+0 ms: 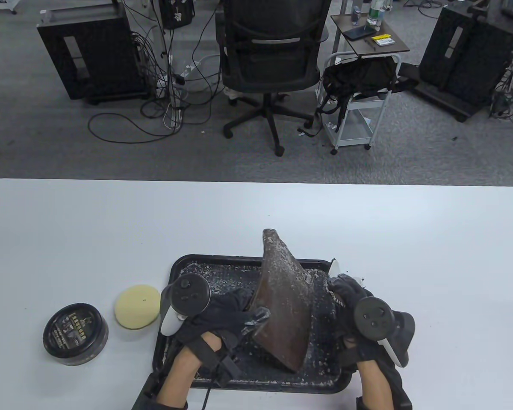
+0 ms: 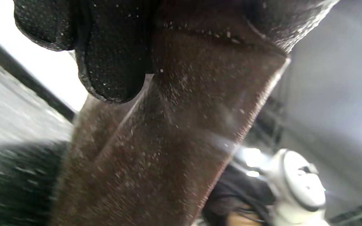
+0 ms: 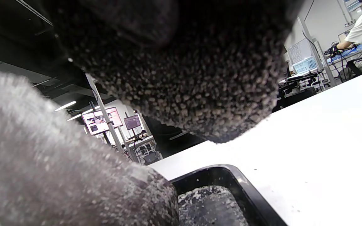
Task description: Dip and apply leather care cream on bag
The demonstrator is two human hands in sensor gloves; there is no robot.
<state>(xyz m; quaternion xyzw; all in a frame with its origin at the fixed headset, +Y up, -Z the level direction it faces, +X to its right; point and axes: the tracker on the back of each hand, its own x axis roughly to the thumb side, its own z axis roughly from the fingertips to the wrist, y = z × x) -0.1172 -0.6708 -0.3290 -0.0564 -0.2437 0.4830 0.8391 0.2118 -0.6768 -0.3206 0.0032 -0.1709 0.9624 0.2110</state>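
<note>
With both the left hand [image 1: 222, 318] and right hand [image 1: 346, 299] gripping the brown leather bag [image 1: 282, 307], steady it upright before fetching the sponge [image 1: 137, 306].

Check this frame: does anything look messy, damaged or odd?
Yes. Pale flakes litter the black tray and speckle the brown bag, whose surface looks worn. A few specks lie on the table by the tray's right edge. The cream tin is still lidded, and the yellow sponge lies unused beside it.
</note>
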